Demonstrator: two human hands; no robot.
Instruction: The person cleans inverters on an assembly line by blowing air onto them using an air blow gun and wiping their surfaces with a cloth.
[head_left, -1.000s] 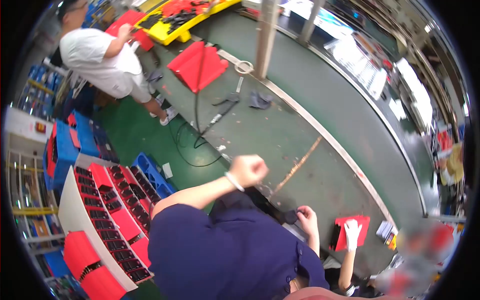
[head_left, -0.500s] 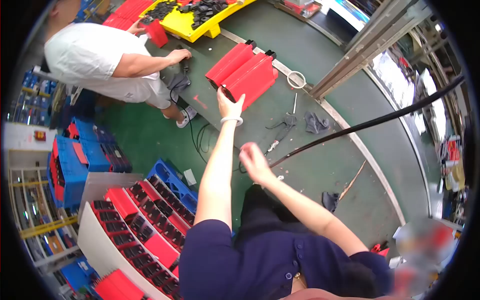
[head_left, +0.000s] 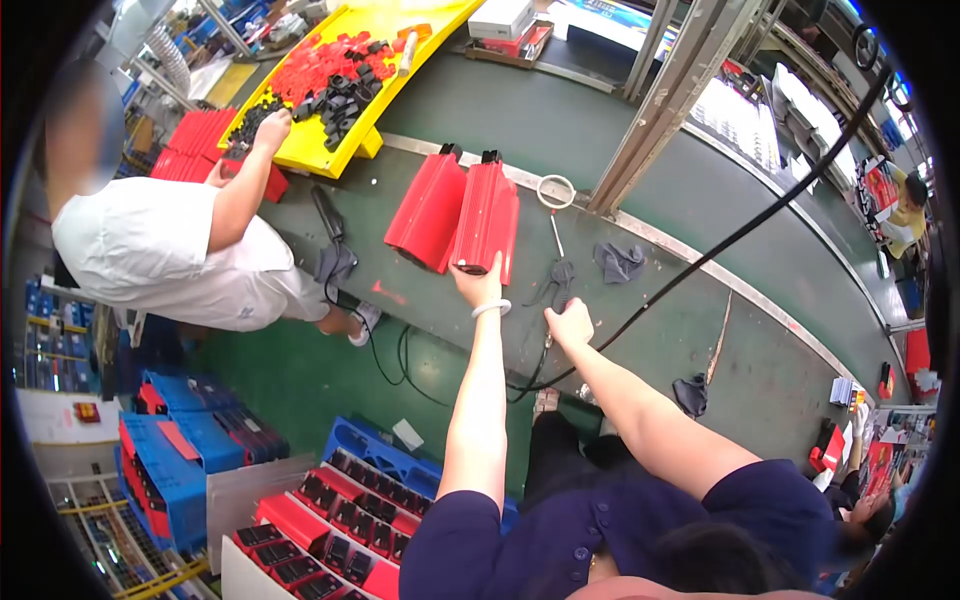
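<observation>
Two long red housings lie side by side on the dark green table. My left hand, with a white band at the wrist, is closed on the near end of the right red housing. The left red housing lies beside it, untouched by me. To the right, my right hand is wrapped round the black handle of a soldering iron, whose metal shaft points away towards a white ring. A dark grey cloth lies right of the iron.
A co-worker at the left reaches into a yellow tray of red and black parts. A black cable hangs across the table. A metal post rises behind. Boxes of red units stand below left.
My right hand has moved forward and closed on the tool. The right housing has turned more upright in view, with my left hand still at its end. The co-worker's hand has reached the yellow tray.
</observation>
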